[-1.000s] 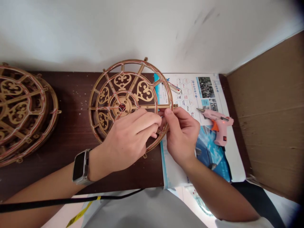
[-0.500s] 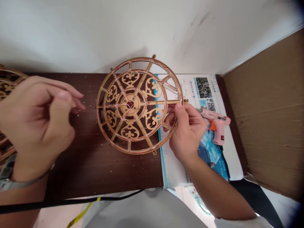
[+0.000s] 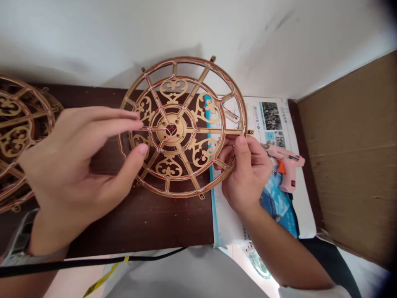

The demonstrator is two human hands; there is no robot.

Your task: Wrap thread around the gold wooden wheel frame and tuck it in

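My right hand [image 3: 248, 176] is closed on the right side of the rim of a laser-cut wooden wheel [image 3: 171, 129], with the thumb on the near face and the fingers curled behind. That grip seems to carry the wheel's weight: it appears held up off the dark wood counter [image 3: 149, 225] rather than lying on it, and its top edge shows against the white wall [image 3: 93, 37] beyond the counter. My left hand [image 3: 74, 163] is open and spread, holding nothing, with the index fingertip [image 3: 138, 116] and thumb reaching over the wheel's left ribs. I cannot tell if they touch. The wheel is round, so it has no long axis; its face is turned up towards the camera. One long spoke runs from the hub to a tab [image 3: 249, 132] jutting past the rim on the right. Thin red thread [image 3: 161, 108] follows the ribs. A similar wheel [image 3: 18, 132] lies at the left end of the counter. A pink hot glue gun [image 3: 288, 165] sits just beside my right hand on a printed leaflet [image 3: 273, 120], nozzle pointing at the wheel, probably placed to stay within reach.
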